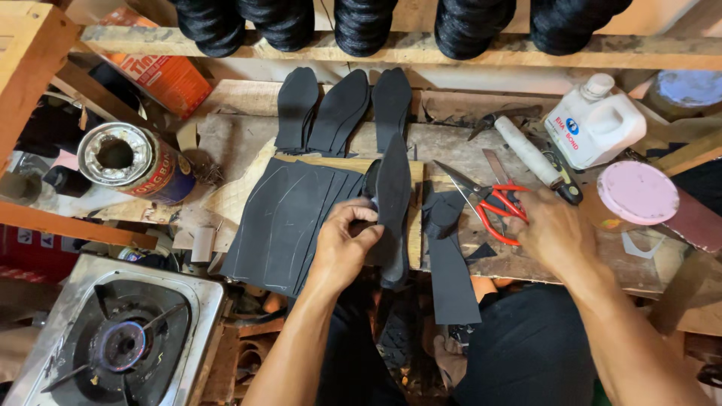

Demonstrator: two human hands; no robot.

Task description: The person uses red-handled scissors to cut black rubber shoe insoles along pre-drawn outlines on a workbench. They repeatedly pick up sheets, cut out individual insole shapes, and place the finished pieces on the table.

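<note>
Head view shows the left hand (344,244), fingers clenched around a black pointed shoe-sole piece (392,210), holding it upright over the wooden surface (451,146) beside a stack of flat dark rubber sheets (282,218). The sole piece looks light and bendable, probably grippy rather than slick; holding it at its narrow waist, as now, seems steadiest. The right hand (553,229) rests on the red-handled scissors (492,201), fingers curling on the loops; whether they are threaded through, I cannot tell. A white plastic jug (594,120) stands further back.
</note>
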